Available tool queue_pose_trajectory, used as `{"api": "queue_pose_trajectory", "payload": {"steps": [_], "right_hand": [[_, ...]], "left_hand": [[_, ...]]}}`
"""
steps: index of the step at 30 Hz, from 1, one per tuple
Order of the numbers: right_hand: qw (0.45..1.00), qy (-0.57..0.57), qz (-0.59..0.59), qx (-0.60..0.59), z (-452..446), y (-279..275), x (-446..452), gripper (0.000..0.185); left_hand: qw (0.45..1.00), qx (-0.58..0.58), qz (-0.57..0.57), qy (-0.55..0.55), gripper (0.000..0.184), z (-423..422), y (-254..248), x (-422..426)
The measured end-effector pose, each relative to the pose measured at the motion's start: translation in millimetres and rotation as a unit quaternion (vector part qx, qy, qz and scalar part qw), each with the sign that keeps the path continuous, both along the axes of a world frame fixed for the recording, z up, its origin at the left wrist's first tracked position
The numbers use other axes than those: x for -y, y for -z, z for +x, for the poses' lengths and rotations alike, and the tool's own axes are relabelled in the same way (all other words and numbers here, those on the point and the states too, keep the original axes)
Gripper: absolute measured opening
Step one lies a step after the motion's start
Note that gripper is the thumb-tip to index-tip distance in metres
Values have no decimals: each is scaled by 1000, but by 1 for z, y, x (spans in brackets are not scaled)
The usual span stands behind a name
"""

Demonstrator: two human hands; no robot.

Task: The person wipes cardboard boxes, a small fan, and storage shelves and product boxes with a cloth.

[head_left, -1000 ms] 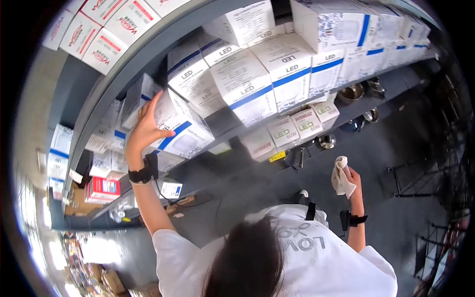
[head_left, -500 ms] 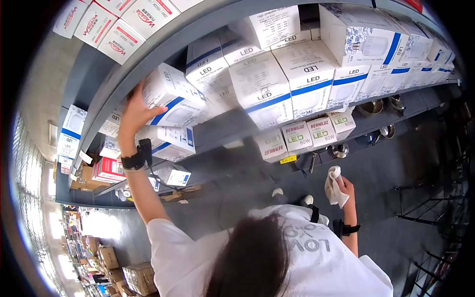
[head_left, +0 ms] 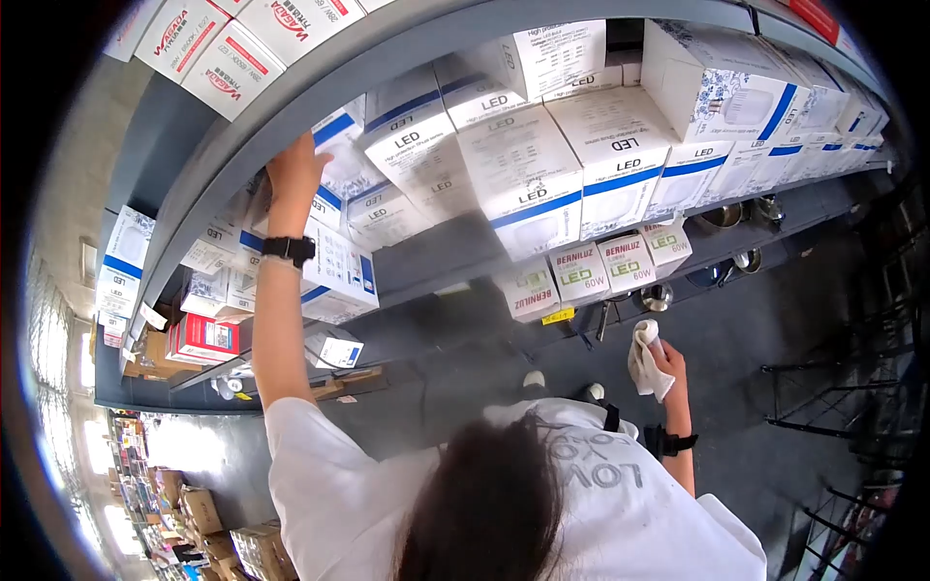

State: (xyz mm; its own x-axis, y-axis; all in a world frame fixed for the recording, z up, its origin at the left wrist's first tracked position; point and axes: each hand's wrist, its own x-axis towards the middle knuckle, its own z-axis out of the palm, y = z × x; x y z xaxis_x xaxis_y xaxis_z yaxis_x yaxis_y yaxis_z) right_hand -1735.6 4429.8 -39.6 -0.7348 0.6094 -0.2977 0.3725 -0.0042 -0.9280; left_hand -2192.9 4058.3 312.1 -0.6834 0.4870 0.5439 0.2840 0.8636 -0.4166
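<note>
My left hand [head_left: 295,174] reaches up into the shelf and grips the side of a white and blue LED bulb box [head_left: 347,172]. Its thumb lies against the box, while the other fingers are partly hidden by the shelf beam. Below that hand sits another LED bulb box [head_left: 339,283], and taller LED boxes [head_left: 412,145] stand to the right. Down by my right side, my right hand [head_left: 670,366] is closed around a bunched white cloth [head_left: 647,360], away from the shelf.
A curved grey shelf beam [head_left: 218,160] crosses above my left arm. Red-lettered boxes [head_left: 228,73] stand higher up. On the lower level are BERNILUZ LED boxes [head_left: 581,271] and metal pans [head_left: 719,217]. A black wire rack [head_left: 823,397] is at the right.
My left hand has moved up and slightly right, shifting the LED box deeper into the shelf and turning it. The right hand keeps the cloth almost in place.
</note>
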Motion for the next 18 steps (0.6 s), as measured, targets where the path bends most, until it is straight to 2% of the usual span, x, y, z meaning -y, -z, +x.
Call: {"api": "queue_pose_trajectory", "payload": {"steps": [2, 6, 9, 10, 11, 12, 13, 14, 16, 18], "right_hand": [[1000, -12, 6, 6, -4, -1, 2, 32], [1000, 8, 29, 5, -1, -3, 6, 31], [1000, 20, 11, 3, 7, -1, 6, 31], [999, 21, 21, 17, 9, -9, 9, 32], [999, 23, 33, 30, 9, -24, 12, 32], [998, 25, 46, 42, 7, -33, 14, 32], [998, 23, 35, 36, 5, -33, 14, 32], [999, 21, 25, 31, 3, -31, 14, 32], [999, 5, 39, 26, 1, -25, 11, 32], [999, 9, 30, 12, -8, -54, 18, 31]], "left_hand": [[1000, -20, -14, -8, 80, -4, -3, -5], [994, 67, 2, -83, 74, 12, -12, -23], [999, -33, -40, -10, 70, 62, 1, -38], [998, -34, -27, 50, 66, 85, 7, -51], [990, 62, 14, 123, 60, 106, 14, -62], [953, 112, 68, 273, 56, 134, 13, -82], [917, 164, 105, 350, 57, 155, 19, -98], [895, 208, 132, 372, 61, 165, 23, -111], [904, 189, 135, 360, 70, 157, 32, -137], [912, 198, 126, 337, 84, 131, 47, -156]]}}
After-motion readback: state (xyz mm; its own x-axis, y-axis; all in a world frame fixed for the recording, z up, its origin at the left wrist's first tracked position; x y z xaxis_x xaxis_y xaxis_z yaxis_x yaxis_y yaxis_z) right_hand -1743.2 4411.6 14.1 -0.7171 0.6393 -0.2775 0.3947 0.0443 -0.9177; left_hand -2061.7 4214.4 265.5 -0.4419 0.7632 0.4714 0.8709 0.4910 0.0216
